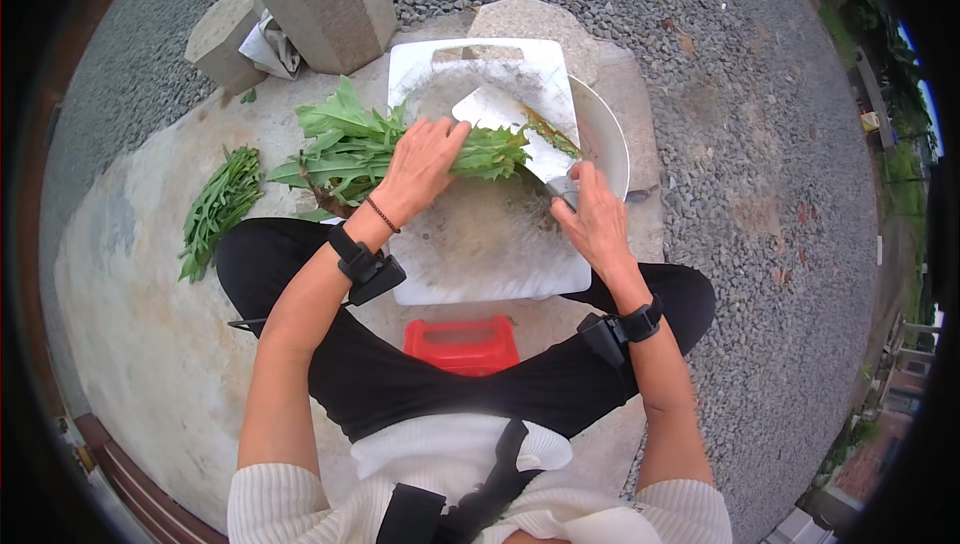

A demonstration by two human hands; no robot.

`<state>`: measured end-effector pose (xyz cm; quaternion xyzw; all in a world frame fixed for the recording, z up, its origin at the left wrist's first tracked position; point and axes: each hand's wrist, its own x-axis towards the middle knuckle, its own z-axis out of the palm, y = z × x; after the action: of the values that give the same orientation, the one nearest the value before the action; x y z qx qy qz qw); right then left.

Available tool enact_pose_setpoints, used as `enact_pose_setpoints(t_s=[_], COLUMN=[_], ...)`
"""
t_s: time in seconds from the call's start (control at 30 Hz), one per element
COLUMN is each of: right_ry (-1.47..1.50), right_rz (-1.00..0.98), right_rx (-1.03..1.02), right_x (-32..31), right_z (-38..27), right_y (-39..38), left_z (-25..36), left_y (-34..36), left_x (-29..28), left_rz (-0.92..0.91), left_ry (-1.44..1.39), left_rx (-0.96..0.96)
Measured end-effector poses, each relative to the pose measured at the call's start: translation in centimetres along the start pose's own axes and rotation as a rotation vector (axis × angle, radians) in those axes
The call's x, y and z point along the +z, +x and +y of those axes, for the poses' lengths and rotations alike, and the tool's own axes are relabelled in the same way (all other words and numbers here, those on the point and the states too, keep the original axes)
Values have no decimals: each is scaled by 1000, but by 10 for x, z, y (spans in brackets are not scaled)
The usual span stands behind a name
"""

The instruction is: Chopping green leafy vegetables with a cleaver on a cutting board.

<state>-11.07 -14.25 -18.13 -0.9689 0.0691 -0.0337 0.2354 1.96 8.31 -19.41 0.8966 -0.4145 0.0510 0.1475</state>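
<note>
A bunch of long leafy greens (340, 144) lies across the upper half of a worn white cutting board (480, 244). My left hand (418, 164) is closed over the bunch, pressing it on the board. My right hand (590, 214) grips the handle of a wide-bladed cleaver (492, 106), whose blade lies angled across the board beside the stem end, behind some of the leaves. A few browned leaf pieces (550, 134) rest at the blade's right side.
A white basin (612, 134) shows behind the board's right edge. A second bunch of greens (220, 209) lies on the concrete at left. Concrete blocks (325, 4) stand at back left, gravel (760, 244) surrounds the slab, and a red plastic object (460, 344) sits between my legs.
</note>
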Motion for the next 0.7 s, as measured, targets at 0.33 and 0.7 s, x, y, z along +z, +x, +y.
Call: enact_pose_setpoints(t_s=[0.33,0.7], right_ry=[909,613], right_rz=[204,151], right_rx=[294,304], right_x=[-57,-34], right_z=[0,-38], right_y=[-4,-50], left_z=[54,64], left_y=[4,-12], left_x=[8,29], left_rz=[-163,11], left_ry=[30,86], left_rx=[-127,-16])
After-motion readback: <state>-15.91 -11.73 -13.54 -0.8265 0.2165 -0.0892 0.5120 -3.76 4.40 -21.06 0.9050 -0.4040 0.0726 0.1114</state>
